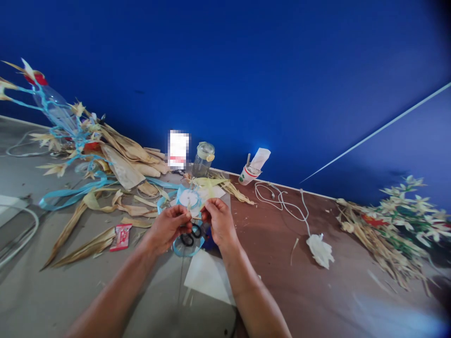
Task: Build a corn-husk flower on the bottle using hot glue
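My left hand [172,224] and my right hand [219,219] meet above the middle of the table, fingertips pinched close together. Between them runs a thin, pale, stick-like piece [196,218], with one end in each pinch. A pale yellow-green strip [210,188], like dried corn husk, shows just above my right fingers; whether it joins the thin piece I cannot tell. Scissors with black handles [187,239] lie below my fingers, partly hidden. Behind my hands is a roll of light blue ribbon [189,197], and white paper [207,277] lies beneath my right forearm.
Dried husks [123,162] and blue-wrapped stems with a plastic bottle [58,110] fill the left side. A red packet [120,237], glass jar [203,159] and white cup [249,173] stand or lie around. White cable [282,199] and a flower bunch [412,216] are to the right.
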Available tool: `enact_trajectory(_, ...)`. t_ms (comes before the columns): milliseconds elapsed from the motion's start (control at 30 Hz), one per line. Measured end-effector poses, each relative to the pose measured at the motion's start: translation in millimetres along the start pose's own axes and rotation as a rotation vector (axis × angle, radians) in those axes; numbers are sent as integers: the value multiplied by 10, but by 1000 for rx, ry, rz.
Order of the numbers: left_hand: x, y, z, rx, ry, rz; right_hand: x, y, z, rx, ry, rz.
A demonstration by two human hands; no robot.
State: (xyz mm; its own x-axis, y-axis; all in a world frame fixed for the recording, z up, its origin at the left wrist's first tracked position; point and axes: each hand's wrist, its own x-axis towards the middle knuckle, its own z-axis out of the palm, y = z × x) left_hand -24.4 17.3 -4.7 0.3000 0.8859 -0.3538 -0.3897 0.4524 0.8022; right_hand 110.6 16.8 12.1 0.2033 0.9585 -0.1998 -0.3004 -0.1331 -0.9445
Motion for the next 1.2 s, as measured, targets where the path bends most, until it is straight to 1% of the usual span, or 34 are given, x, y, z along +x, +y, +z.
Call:
enact_trajectory(33,1,21,-34,-38,-44,-43,5,-19,-12,30,-2,16)
enact_trajectory(133,7,49,-120,-121,-141,-96,8,-53,-33,90,-23,61)
enact_trajectory(233,3,43,-142,-138,-197,-147,-3,-52,-26,104,-45,80)
enact_trajectory(333,-15,41,-117,-135,-230,-190,-11,-35,-9,99,-59,83)
enact_trajectory(700,-17,8,-63,-139,-253,-185,-69,-13,54,15,-78,91)
enact_trajectory(1200,-49,32,-8,-124,-230,-182,-104,-42,70,-28,-89,76)
